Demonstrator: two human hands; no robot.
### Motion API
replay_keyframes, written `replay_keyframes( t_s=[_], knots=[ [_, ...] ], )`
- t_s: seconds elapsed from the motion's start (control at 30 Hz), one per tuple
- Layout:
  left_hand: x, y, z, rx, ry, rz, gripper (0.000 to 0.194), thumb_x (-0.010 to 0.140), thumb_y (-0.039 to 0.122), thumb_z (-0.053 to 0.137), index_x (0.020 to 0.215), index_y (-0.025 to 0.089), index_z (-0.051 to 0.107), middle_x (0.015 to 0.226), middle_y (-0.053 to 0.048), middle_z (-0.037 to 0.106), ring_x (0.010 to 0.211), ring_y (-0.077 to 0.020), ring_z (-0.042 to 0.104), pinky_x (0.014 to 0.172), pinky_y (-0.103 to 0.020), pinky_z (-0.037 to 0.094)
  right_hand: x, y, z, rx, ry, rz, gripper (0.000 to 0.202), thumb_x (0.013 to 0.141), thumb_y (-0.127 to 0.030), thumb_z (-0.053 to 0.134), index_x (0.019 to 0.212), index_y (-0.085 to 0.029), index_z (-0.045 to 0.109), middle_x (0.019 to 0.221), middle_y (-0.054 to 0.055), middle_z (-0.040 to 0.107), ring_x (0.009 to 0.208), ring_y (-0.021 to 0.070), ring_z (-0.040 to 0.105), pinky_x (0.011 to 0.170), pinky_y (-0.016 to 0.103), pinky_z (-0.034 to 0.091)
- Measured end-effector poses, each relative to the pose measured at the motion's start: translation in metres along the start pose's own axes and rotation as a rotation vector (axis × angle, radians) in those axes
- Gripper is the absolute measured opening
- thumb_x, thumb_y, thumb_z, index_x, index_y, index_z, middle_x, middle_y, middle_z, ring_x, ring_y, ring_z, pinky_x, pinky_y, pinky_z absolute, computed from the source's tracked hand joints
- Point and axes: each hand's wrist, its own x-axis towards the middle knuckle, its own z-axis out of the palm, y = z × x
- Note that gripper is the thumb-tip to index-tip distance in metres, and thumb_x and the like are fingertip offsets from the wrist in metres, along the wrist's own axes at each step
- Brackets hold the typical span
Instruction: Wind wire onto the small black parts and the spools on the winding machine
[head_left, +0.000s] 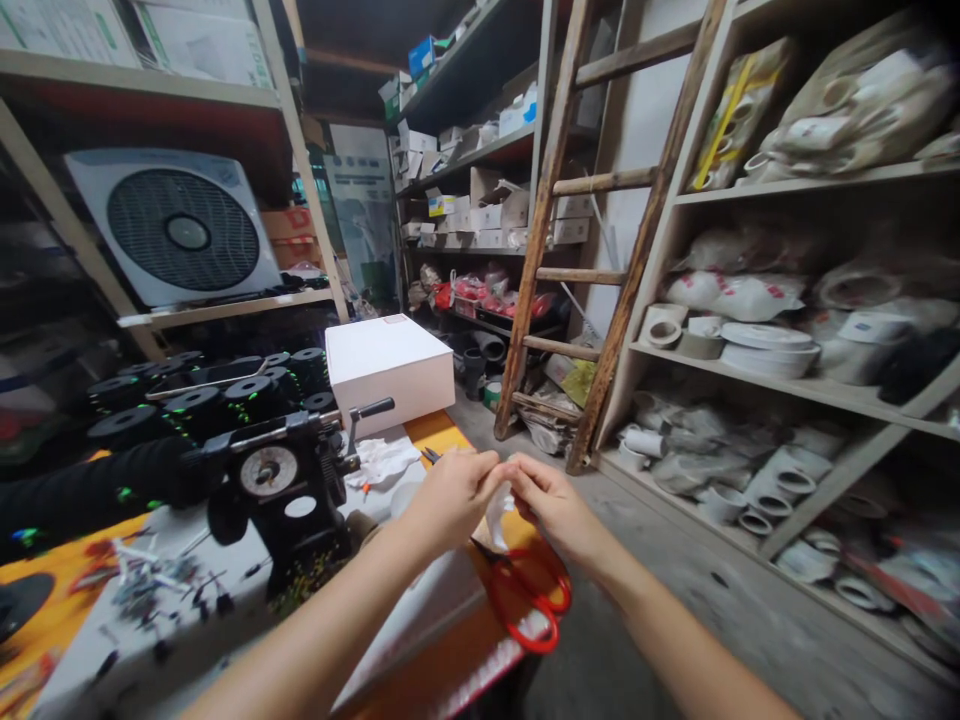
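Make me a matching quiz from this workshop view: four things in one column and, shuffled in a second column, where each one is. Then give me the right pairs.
Things:
1. red-handled scissors
2. white box
3. wooden ladder
4. box fan

Places:
A. standing tilted on a shelf at far left
B. leaning against the shelving on the right
C. lying at the table's near edge, below the two hands
D. on the table's far end, behind the black hand-cranked machine

Pairs: 1-C, 2-D, 3-B, 4-A

The left hand and right hand pinch a small white piece between them, above the scissors.
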Motion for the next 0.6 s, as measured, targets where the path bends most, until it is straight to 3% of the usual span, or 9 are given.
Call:
replay_keyframes(
  t_s=[0.17,0.37,0.43,0.53,0.6],
  knots=[
    [-0.025,-0.005,-0.006,0.025,0.067,0.008,0.024,0.094,0.029,0.046,0.079,0.018,0.06,0.071,-0.005,0.064,0.072,-0.0209,0.057,0.067,-0.031,0.037,-0.003,-0.009,0.004,-0.125,0.03,-0.088,0.035,0.094,-0.043,0.047,0.069,-0.018,0.054,0.071,-0.001,0.05,0.069,0.0137,0.048,0.064,0.024,0.036],
    [-0.058,-0.008,-0.034,0.068,0.142,0.072,0.031,0.091,0.038,0.051,0.07,0.019,0.064,0.069,-0.007,0.069,0.075,-0.0228,0.059,0.075,-0.037,0.036,-0.012,-0.028,0.03,-0.29,-0.038,-0.184,0.031,0.097,-0.034,0.041,0.074,-0.019,0.057,0.074,0.001,0.053,0.071,0.015,0.052,0.065,0.025,0.039],
    [-0.07,-0.007,-0.045,0.044,0.199,0.063,0.027,0.093,0.033,0.048,0.08,0.019,0.067,0.081,-0.009,0.072,0.078,-0.0221,0.061,0.077,-0.037,0.038,-0.013,-0.03,0.033,-0.37,-0.045,-0.202,0.03,0.096,-0.034,0.041,0.078,-0.019,0.059,0.076,0.002,0.055,0.073,0.0162,0.054,0.067,0.026,0.04],
    [-0.111,-0.003,-0.064,-0.034,0.351,0.01,0.021,0.094,0.024,0.046,0.101,0.019,0.066,0.095,-0.009,0.072,0.084,-0.0186,0.063,0.076,-0.033,0.044,-0.01,-0.019,0.031,-0.534,0.032,-0.197,0.029,0.095,-0.033,0.041,0.081,-0.017,0.06,0.08,0.006,0.056,0.077,0.0207,0.053,0.071,0.032,0.039],
    [-0.159,0.001,-0.077,-0.081,0.48,-0.059,0.009,0.089,0.022,0.057,0.089,0.019,0.065,0.074,-0.003,0.07,0.069,-0.0152,0.062,0.067,-0.029,0.046,-0.009,-0.004,0.031,-0.651,0.065,-0.187,0.029,0.092,-0.033,0.043,0.084,-0.015,0.064,0.082,0.01,0.055,0.083,0.0259,0.052,0.074,0.037,0.038]
  ],
)
